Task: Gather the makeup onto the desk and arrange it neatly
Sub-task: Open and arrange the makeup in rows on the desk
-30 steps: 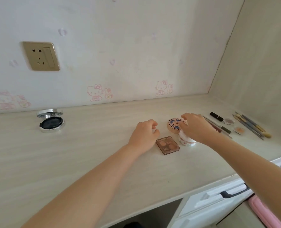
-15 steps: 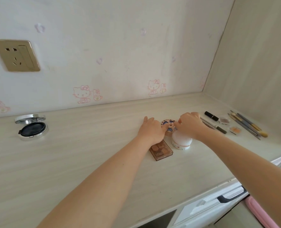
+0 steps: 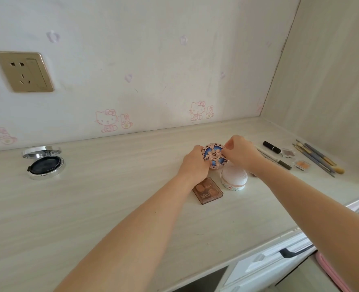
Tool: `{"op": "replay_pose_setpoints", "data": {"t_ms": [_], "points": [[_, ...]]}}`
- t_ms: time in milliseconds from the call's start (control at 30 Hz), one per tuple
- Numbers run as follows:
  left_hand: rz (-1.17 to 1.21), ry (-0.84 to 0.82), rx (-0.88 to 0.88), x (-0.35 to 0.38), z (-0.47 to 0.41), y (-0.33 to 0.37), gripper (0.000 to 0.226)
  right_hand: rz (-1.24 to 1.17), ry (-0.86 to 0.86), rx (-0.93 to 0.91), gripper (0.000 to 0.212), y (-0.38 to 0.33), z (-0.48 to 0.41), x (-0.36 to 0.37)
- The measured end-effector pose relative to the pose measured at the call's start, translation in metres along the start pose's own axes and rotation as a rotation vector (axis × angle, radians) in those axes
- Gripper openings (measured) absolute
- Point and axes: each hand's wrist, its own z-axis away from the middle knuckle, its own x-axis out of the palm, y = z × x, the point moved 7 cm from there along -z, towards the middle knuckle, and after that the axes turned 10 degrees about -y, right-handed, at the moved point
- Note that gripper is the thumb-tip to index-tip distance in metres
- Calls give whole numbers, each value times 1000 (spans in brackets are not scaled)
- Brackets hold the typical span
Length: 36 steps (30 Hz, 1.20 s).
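Observation:
A round pink and blue patterned compact is tilted up on the desk, gripped between both hands. My left hand holds its left edge and my right hand pinches its right edge. In front of it sit a white domed jar and a brown eyeshadow palette. To the right lie a black lipstick, two small eyeshadow pots, pencils and several brushes. An open silver compact with a dark pad lies far left.
A wall with a gold socket runs behind the desk, and a side panel closes off the right. Below the desk's front edge is a white drawer with a black handle. A pink object shows at the bottom right.
My left hand moved from the palette to the patterned compact. Both hands now hold the compact, tilted up so its lid faces me; earlier it lay flat under my right hand.

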Motion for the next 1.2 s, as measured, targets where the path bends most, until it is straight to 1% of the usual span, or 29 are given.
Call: {"op": "replay_pose_setpoints", "data": {"t_ms": [67, 267, 367, 433, 567, 700, 833, 900, 1033, 1200], "points": [[70, 35, 27, -5, 3, -1, 43, -67, -3, -22, 21, -1, 1, -1], [204, 125, 97, -18, 15, -2, 43, -217, -5, -103, 19, -8, 6, -4], [236, 156, 174, -29, 24, 8, 42, -280, 29, -149, 26, -19, 10, -12], [271, 162, 206, -36, 29, 11, 42, -326, 16, -168, 29, -27, 15, -15], [378, 145, 214, -55, 48, 10, 44, -461, -45, -196, 19, -45, 32, -14], [494, 137, 194, -77, 80, 2, 44, -532, -70, -255, 18, -66, 56, -5], [632, 129, 175, -95, 120, -14, 44, -555, -72, -323, 19, -89, 80, 11], [700, 121, 146, -103, 139, -24, 42, -554, -88, -344, 23, -99, 92, 22], [799, 123, 90, -114, 173, -47, 42, -455, -110, -416, 38, -124, 116, 46], [867, 150, 20, -127, 210, -78, 39, -194, -169, -542, 51, -154, 148, 79]]}}
